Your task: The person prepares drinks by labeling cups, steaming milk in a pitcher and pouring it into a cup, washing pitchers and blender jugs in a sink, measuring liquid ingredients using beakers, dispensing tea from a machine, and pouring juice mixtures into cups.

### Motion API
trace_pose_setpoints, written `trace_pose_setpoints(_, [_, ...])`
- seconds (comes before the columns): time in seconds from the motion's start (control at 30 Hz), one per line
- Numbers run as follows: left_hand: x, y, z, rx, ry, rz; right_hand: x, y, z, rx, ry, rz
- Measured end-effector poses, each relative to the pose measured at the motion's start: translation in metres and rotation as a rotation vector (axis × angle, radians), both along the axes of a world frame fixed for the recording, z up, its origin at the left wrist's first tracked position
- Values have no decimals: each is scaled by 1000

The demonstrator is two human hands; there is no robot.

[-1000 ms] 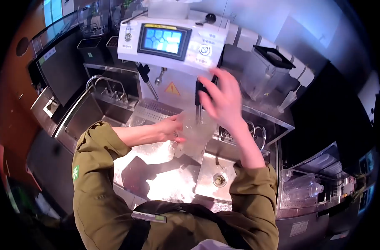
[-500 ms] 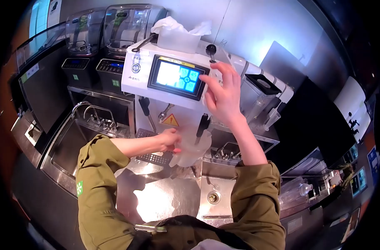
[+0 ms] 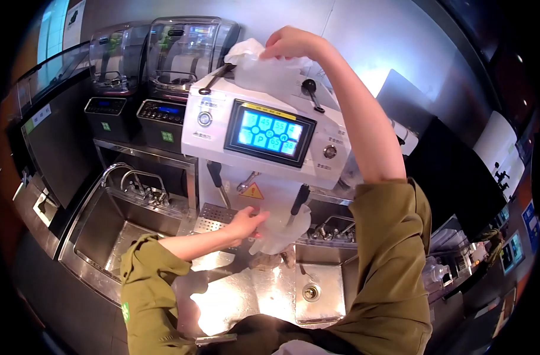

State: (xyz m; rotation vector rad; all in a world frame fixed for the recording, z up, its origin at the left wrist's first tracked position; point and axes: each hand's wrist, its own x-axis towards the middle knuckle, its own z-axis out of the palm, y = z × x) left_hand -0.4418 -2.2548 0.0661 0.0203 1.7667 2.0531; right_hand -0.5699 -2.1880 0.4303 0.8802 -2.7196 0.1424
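Nearest, low in the middle of the frame, the left hand (image 3: pixel 246 225) grasps a translucent jug (image 3: pixel 276 236) by its left side; a black-gripped rod (image 3: pixel 300 199) slants into it. Behind is a yellow warning triangle (image 3: pixel 251 191) bearing an exclamation mark. Above, the white machine (image 3: pixel 213 135) has a screen (image 3: pixel 270 133) reading 45, 55, P, 65 and 38; its smaller lettering is illegible. Farther, at upper centre, the right hand (image 3: pixel 290 44) bends its fingers onto white tissue (image 3: pixel 245 49); whether they pinch it, I cannot tell. The step seems to be taking tissue, calling for a firm pinch while the jug stays steady.
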Motion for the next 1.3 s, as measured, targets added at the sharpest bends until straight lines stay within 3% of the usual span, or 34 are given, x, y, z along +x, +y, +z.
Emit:
trace_pose_setpoints(0.1, [7,-2,3,-6,-13,3,-34,-29,-3,387,-22,-267])
trace_pose_setpoints(0.2, [15,-9,6,53,-51,-15,-40,-13,21,217,325,-33])
trace_pose_setpoints(0.3, [29,-15,9,15,97,129,13,52,68,-128,495,76])
trace_pose_setpoints(0.4, [30,-24,0,-103,622,291,95,143,113,-575,548,59])
trace_pose_setpoints(0.47, [54,-13,43,-19,707,280,144,187,115,-799,706,-21])
trace_pose_setpoints(0.5, [64,-4,60,15,716,190,184,184,91,-956,676,90])
trace_pose_setpoints(0.53, [74,10,77,61,790,87,211,193,75,-891,783,106])
trace_pose_setpoints(0.57, [83,30,91,120,862,-24,237,203,56,-755,890,-57])
trace_pose_setpoints(0.63, [105,81,111,596,765,-346,247,283,6,-613,808,-107])
trace_pose_setpoints(0.67, [114,108,115,799,637,-420,274,231,-50,-539,749,-57])
trace_pose_setpoints(0.7, [121,136,113,1112,348,-581,275,244,-94,-461,617,-70])
trace_pose_setpoints(0.73, [120,157,99,1170,150,-605,275,257,-139,-381,488,-84])
trace_pose_setpoints(0.77, [120,178,85,1227,-55,-607,290,255,-163,197,585,-247])
trace_pose_setpoints(0.8, [120,203,67,1039,-127,-502,295,280,-205,247,319,-142])
trace_pose_setpoints(0.87, [113,205,50,641,7,-232,315,306,-224,-352,-201,-55])
trace_pose_setpoints(0.93, [98,203,31,342,69,-259,306,336,-282,-823,-227,-206])
trace_pose_setpoints(0.97, [95,205,27,195,150,-403,292,346,-331,-1074,-364,-89])
trace_pose_setpoints(1.0, [91,204,23,35,226,-532,292,332,-352,-1439,-805,94])
trace_pose_setpoints(1.03, [85,202,23,-132,244,-688,291,325,-389,-1732,-1035,-34])
trace_pose_setpoints(1.1, [90,176,36,-517,599,-509,284,299,-408,-1875,-1125,-106])
trace_pose_setpoints(1.13, [91,164,49,-588,766,-363,280,303,-426,-1948,-1160,-222])
trace_pose_setpoints(1.17, [92,151,62,-677,916,-196,275,313,-442,-2015,-1255,-141])
trace_pose_setpoints(1.2, [97,136,94,-770,964,115,270,321,-453,-2085,-1345,-68])
trace_pose_setpoints(1.23, [85,120,100,-737,1193,547,266,325,-458,-2026,-1348,-103])
trace_pose_setpoints(1.27, [73,102,115,-925,1459,864,263,327,-461,-1969,-1347,-138])
trace_pose_setpoints(1.3, [64,89,128,-1083,1514,1032,262,329,-463,-1913,-1341,-175])
